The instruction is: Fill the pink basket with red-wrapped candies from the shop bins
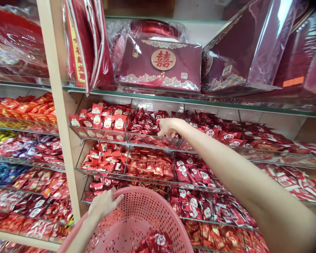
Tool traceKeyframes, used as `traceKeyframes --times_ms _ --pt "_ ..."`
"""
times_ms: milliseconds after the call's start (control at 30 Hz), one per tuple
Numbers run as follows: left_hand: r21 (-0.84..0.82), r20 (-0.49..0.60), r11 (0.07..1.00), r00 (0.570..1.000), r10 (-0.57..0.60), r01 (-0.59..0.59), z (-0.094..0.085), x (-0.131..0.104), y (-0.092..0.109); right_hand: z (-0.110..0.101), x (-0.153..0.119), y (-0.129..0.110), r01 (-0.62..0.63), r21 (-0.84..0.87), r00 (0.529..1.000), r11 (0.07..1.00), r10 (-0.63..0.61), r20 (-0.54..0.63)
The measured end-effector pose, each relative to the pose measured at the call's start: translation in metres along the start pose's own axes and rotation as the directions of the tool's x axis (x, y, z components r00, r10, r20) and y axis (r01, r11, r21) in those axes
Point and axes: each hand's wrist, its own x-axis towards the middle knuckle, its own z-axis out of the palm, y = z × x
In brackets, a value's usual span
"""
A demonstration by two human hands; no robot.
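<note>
My left hand (103, 203) is closed on the rim of a pink perforated plastic basket (126, 200), its thumb reaching over the edge. Inside the basket lie several dark red candy packets (159, 240) with white labels. Up at the top candy row, my right hand (169, 127) reaches into a clear bin of dark red candy packets (144, 121). Its fingers curl down behind the bin's front lip among the packets. Whatever those fingers hold is hidden from view. Brighter red packets with white labels (107, 119) fill the compartment just left of it.
Above the bins, a glass shelf (147, 93) carries maroon gift boxes (139, 63) in clear wrapping. A pale wooden upright (59, 105) divides this unit from another one with orange packets (23, 107). Lower rows hold more candy, including gold-patterned red packets (150, 165).
</note>
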Motion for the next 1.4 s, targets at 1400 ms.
traceKeyframes --times_ms 1400 --pt "-0.01 0.001 1.0 1.0 0.0 0.0 -0.003 0.007 -0.002 0.011 0.076 -0.027 0.106 0.41 0.826 0.906 0.149 -0.544"
